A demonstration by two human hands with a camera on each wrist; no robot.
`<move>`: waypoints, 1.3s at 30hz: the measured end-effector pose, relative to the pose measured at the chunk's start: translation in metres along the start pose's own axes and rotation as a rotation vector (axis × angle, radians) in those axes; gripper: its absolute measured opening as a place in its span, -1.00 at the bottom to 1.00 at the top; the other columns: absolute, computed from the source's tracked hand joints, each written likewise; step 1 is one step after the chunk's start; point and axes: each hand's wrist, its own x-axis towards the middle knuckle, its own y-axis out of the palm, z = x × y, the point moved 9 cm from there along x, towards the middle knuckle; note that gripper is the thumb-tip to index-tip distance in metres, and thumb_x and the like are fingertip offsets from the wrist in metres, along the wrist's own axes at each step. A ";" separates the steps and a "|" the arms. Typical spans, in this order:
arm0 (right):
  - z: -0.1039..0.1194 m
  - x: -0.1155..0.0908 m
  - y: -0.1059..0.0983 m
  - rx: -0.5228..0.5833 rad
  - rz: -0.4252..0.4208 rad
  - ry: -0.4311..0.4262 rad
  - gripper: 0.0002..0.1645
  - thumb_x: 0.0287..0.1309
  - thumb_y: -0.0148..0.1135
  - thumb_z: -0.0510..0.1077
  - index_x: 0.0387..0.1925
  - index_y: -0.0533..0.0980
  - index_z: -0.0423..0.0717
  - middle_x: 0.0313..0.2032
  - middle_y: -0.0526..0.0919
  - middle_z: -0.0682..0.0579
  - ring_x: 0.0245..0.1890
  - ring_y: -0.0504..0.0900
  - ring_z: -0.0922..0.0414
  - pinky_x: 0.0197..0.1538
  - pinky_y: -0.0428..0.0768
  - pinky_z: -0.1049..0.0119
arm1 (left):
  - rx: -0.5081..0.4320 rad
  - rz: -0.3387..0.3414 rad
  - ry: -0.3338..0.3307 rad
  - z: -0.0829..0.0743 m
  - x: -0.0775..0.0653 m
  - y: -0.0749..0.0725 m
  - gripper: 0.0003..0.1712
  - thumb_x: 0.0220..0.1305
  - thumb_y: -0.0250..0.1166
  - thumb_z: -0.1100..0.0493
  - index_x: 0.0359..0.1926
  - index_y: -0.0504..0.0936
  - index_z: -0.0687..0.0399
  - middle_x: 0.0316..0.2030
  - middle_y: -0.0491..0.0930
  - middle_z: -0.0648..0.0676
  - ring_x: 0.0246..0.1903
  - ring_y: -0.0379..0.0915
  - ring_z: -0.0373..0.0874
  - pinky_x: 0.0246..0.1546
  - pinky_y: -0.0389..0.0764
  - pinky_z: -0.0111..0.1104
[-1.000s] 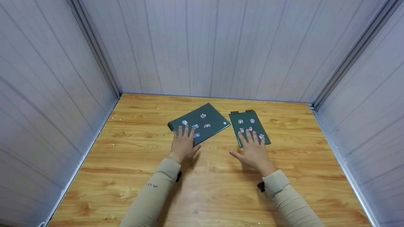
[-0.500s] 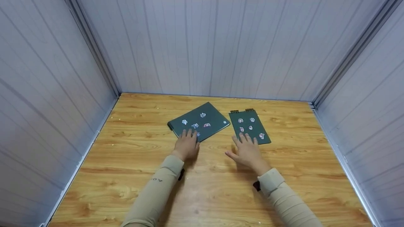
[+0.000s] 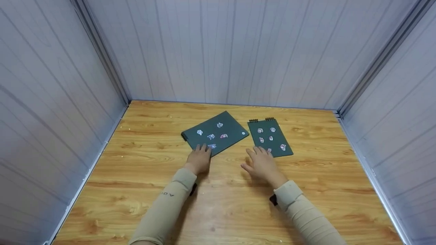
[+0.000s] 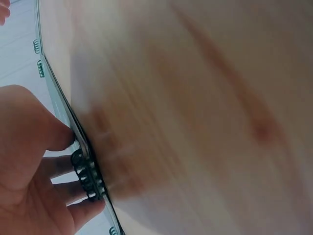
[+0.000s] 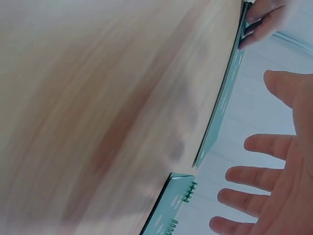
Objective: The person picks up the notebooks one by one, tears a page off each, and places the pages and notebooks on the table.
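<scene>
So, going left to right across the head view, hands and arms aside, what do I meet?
Left wall, larger dark green spiral notebook, smaller dark green spiral notebook, right wall.

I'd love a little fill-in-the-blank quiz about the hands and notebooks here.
1. The left hand grips the large notebook; the right hand holds ____.
2. The small notebook lies nearer the ____ hand.
3. In the head view, its coils are on its ____ (near or far) edge.
4. Both notebooks are dark ____.
Missing words: nothing; right; far; green.
</scene>
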 end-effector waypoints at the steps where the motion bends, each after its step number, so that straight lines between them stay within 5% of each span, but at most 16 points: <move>1: 0.001 0.001 -0.001 0.003 0.001 -0.002 -0.11 0.50 0.27 0.30 0.58 0.40 -0.16 0.56 0.39 -0.34 0.59 0.31 -0.37 0.58 0.23 -0.48 | 0.004 -0.003 0.011 0.000 -0.001 0.000 -0.41 0.64 0.06 0.20 0.57 0.40 0.31 0.53 0.38 0.41 0.51 0.33 0.42 0.53 0.46 0.11; 18: 0.026 0.020 -0.016 0.014 -0.020 -0.091 -0.14 0.50 0.29 0.24 0.59 0.39 -0.15 0.57 0.37 -0.36 0.61 0.29 -0.37 0.61 0.29 -0.36 | -0.063 0.067 0.066 0.012 -0.023 0.002 -0.45 0.70 0.02 0.21 0.58 0.44 0.21 0.58 0.35 0.35 0.58 0.26 0.35 0.58 0.39 0.11; 26: 0.033 0.030 -0.002 0.043 0.027 -0.104 -0.17 0.54 0.27 0.20 0.62 0.36 -0.09 0.62 0.30 -0.32 0.65 0.23 -0.36 0.64 0.24 -0.33 | -0.095 0.054 0.130 0.023 -0.043 0.001 -0.42 0.56 0.13 0.33 0.54 0.52 0.11 0.51 0.45 0.32 0.52 0.36 0.32 0.48 0.51 0.16; 39: 0.044 0.042 0.028 0.066 0.153 -0.123 -0.18 0.59 0.22 0.21 0.67 0.30 0.00 0.70 0.18 -0.19 0.73 0.08 -0.23 0.72 0.16 -0.18 | -0.169 0.095 0.162 0.039 -0.065 0.005 -0.19 0.28 0.24 0.42 0.57 0.49 0.02 0.57 0.39 0.25 0.58 0.29 0.27 0.56 0.41 0.13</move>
